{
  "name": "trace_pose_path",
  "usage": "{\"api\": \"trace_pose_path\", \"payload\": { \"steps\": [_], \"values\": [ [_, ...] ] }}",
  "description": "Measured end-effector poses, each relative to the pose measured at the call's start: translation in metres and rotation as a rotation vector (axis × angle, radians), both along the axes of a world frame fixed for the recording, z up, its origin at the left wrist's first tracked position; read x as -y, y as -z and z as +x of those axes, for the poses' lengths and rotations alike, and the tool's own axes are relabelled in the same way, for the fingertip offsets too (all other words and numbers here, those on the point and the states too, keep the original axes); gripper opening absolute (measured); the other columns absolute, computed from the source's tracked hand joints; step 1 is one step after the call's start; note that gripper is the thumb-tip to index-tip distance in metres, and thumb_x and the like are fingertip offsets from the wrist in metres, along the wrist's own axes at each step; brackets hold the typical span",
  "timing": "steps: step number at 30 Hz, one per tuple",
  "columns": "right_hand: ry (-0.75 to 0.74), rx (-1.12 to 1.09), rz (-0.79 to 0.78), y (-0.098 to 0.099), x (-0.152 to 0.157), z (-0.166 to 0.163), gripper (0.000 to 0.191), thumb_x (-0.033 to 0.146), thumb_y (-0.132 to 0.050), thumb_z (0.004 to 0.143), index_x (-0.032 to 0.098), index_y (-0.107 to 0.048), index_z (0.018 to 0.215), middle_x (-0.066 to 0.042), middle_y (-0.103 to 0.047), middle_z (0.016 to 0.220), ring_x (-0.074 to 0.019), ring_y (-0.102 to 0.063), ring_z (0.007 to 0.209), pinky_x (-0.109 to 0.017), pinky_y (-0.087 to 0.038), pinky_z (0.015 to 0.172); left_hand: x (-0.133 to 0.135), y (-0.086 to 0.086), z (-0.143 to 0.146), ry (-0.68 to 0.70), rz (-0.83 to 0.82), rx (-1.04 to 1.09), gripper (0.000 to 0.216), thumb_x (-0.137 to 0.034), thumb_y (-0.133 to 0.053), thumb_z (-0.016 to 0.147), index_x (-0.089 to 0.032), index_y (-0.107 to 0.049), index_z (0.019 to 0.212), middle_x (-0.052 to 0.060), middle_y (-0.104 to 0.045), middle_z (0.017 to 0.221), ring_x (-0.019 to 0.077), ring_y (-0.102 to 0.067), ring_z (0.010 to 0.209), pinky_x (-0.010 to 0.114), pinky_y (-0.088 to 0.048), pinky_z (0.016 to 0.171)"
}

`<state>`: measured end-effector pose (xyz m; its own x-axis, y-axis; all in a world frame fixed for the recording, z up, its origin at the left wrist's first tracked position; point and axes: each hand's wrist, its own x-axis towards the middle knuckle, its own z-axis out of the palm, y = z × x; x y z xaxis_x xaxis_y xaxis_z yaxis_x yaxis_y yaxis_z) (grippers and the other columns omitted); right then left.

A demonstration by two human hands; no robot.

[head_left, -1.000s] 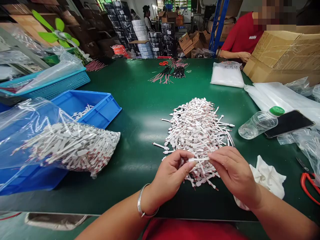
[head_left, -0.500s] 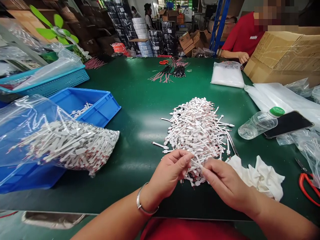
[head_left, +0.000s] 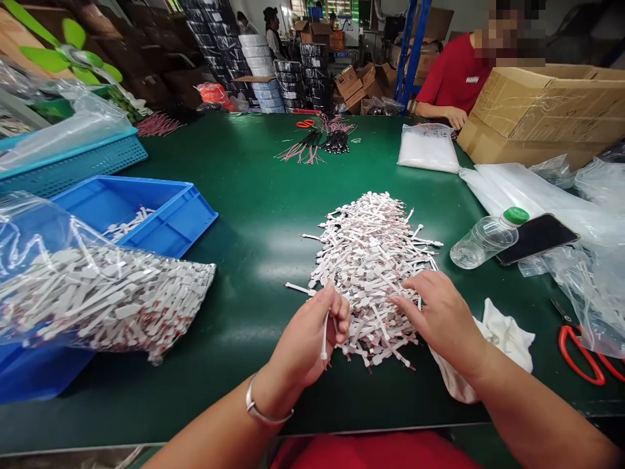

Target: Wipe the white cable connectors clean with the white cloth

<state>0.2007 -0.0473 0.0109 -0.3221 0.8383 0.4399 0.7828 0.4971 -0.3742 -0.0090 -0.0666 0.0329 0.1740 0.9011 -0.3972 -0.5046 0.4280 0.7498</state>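
A heap of short white cables with flat connectors and reddish wire ends [head_left: 366, 260] lies on the green table [head_left: 244, 208]. My left hand [head_left: 310, 329] is closed at the heap's near left side. One short white cable [head_left: 325, 335] hangs from its fingers, connector end down. Over the right side of the heap is my right hand [head_left: 437, 312], thumb and forefinger apart, with nothing visible between them. Its other fingers are partly hidden. A crumpled white cloth [head_left: 508, 339] lies partly behind and under my right wrist.
At left, a clear bag of white cables [head_left: 117, 299] rests on blue bins [head_left: 190, 221]. To the right are a plastic bottle [head_left: 481, 241], a phone [head_left: 541, 238] and red-handled scissors [head_left: 581, 355]. A person in red [head_left: 452, 78] sits beyond, beside a cardboard box [head_left: 541, 117].
My hands have parted: the left moved left and down with a white cable, the right opened and shifted over the heap. The view has turned slightly, so the scene sits further left.
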Motion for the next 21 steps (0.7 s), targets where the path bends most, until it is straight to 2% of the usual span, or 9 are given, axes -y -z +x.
{"api": "trace_pose_path", "payload": {
  "steps": [4, 7, 9, 10, 13, 16, 19, 21],
  "values": [
    [-0.003, 0.042, -0.080, 0.004, -0.004, 0.002, 0.012, 0.027, -0.055, 0.090, 0.018, -0.061, 0.084, -0.007, -0.060, 0.082, -0.0224, -0.052, 0.082, -0.037, -0.042, 0.077, 0.001, 0.002, 0.001, 0.093, -0.126, 0.009, 0.037, -0.043, -0.073, 0.072, -0.016, -0.049, 0.074, -0.001, -0.055, 0.071, 0.0065, -0.051, 0.054, 0.018, -0.045, 0.049],
    [-0.007, 0.025, -0.053, 0.003, -0.003, 0.001, 0.013, 0.024, -0.052, 0.092, 0.018, -0.060, 0.083, -0.006, -0.061, 0.081, -0.0218, -0.052, 0.081, -0.037, -0.041, 0.078, 0.003, 0.004, 0.000, 0.155, -0.104, -0.028, 0.032, -0.034, -0.074, 0.072, -0.016, -0.051, 0.083, -0.002, -0.054, 0.076, 0.0044, -0.048, 0.054, 0.013, -0.034, 0.041],
    [-0.012, 0.003, 0.011, 0.001, 0.000, 0.001, 0.012, 0.023, -0.051, 0.092, 0.017, -0.060, 0.085, -0.007, -0.062, 0.083, -0.0220, -0.053, 0.083, -0.037, -0.041, 0.079, 0.005, 0.005, -0.001, 0.186, -0.050, -0.081, 0.032, -0.032, -0.074, 0.073, -0.017, -0.052, 0.092, -0.003, -0.051, 0.074, 0.0019, -0.040, 0.048, 0.012, -0.025, 0.037],
    [-0.020, -0.010, 0.055, -0.001, 0.002, 0.001, 0.011, 0.022, -0.052, 0.092, 0.017, -0.060, 0.087, -0.008, -0.063, 0.084, -0.0221, -0.054, 0.085, -0.038, -0.041, 0.080, 0.006, 0.006, -0.001, 0.190, -0.007, -0.121, 0.034, -0.031, -0.073, 0.074, -0.018, -0.053, 0.097, -0.004, -0.050, 0.075, 0.0012, -0.038, 0.048, 0.012, -0.025, 0.038],
    [-0.079, -0.044, 0.181, -0.008, 0.009, 0.001, 0.006, 0.019, -0.056, 0.090, 0.018, -0.061, 0.092, -0.007, -0.066, 0.085, -0.0213, -0.056, 0.086, -0.037, -0.043, 0.081, 0.010, 0.005, -0.001, 0.177, 0.149, -0.273, 0.043, -0.027, -0.073, 0.074, -0.021, -0.051, 0.110, -0.004, -0.050, 0.083, 0.0015, -0.041, 0.053, 0.015, -0.037, 0.050],
    [-0.149, -0.078, 0.248, -0.015, 0.016, 0.001, 0.009, 0.015, -0.060, 0.086, 0.020, -0.062, 0.094, -0.005, -0.068, 0.085, -0.0198, -0.058, 0.084, -0.036, -0.045, 0.081, 0.012, 0.005, 0.001, 0.185, 0.271, -0.418, 0.049, -0.023, -0.071, 0.075, -0.023, -0.047, 0.118, -0.002, -0.050, 0.091, 0.0026, -0.041, 0.058, 0.018, -0.040, 0.058],
    [-0.228, -0.210, 0.209, -0.019, 0.020, -0.001, 0.012, 0.012, -0.061, 0.084, 0.020, -0.061, 0.093, -0.004, -0.067, 0.083, -0.0185, -0.059, 0.082, -0.035, -0.046, 0.078, 0.014, 0.008, 0.002, 0.201, 0.357, -0.518, 0.050, -0.021, -0.068, 0.077, -0.024, -0.045, 0.122, -0.001, -0.049, 0.094, 0.0035, -0.040, 0.058, 0.019, -0.039, 0.057],
    [-0.255, -0.350, 0.070, -0.019, 0.022, -0.003, 0.008, 0.013, -0.058, 0.085, 0.020, -0.059, 0.089, -0.003, -0.065, 0.080, -0.0171, -0.059, 0.079, -0.032, -0.048, 0.075, 0.015, 0.010, 0.002, 0.185, 0.416, -0.537, 0.048, -0.021, -0.067, 0.078, -0.024, -0.047, 0.121, 0.000, -0.050, 0.094, 0.0046, -0.041, 0.059, 0.020, -0.039, 0.057]
  ]
}}
